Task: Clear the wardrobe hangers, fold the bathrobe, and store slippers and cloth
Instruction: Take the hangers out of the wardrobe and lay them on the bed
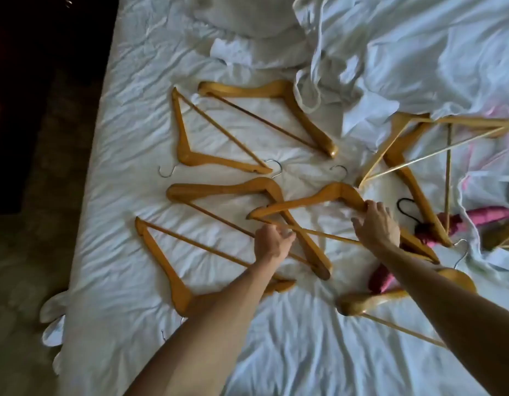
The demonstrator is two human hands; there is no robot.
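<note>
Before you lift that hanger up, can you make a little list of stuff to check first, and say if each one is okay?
1. Both hands on the same hanger: ok. The left hand pinches its thin bar, the right hand grips its wooden arm.
2. Free of other hangers: not ok. It lies across the hanger underneath, so that one may drag along.
3. Its metal hook free: ok, it lies on bare sheet.
4. Clear of the pink umbrella: cannot tell; the hanger's right end is hidden behind the right hand and arm.
5. Clear of the white cloth: ok, it lies farther up the bed.
</note>
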